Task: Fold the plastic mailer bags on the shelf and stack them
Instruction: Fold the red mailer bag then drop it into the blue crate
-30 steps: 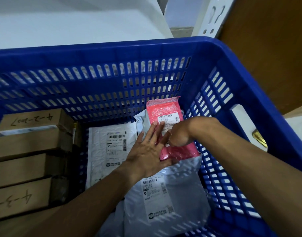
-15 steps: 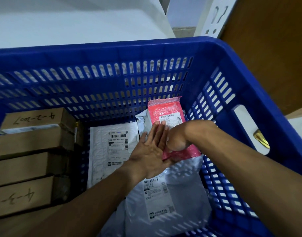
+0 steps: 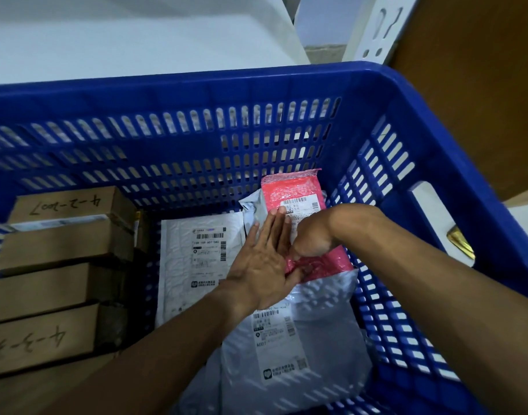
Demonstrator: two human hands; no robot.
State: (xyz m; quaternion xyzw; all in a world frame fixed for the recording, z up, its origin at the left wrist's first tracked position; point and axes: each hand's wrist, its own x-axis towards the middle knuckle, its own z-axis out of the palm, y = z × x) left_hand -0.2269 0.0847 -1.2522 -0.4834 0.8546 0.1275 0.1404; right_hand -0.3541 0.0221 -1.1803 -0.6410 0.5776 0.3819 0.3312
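Pink mailer (image 3: 292, 190) under flat left hand (image 3: 262, 265)

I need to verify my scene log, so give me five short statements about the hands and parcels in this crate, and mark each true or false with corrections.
1. The left hand lies with straight fingers on the pink bubble mailer. True.
2. The pink bubble mailer rests on the cardboard boxes. False: it lies on a grey poly mailer, to the right of them.
3. The crate is red. False: it is blue.
4. A white bubble mailer lies between the cardboard boxes and the grey poly mailer. True.
5. The right hand is outside the crate. False: it rests, fingers curled, on the pink bubble mailer.
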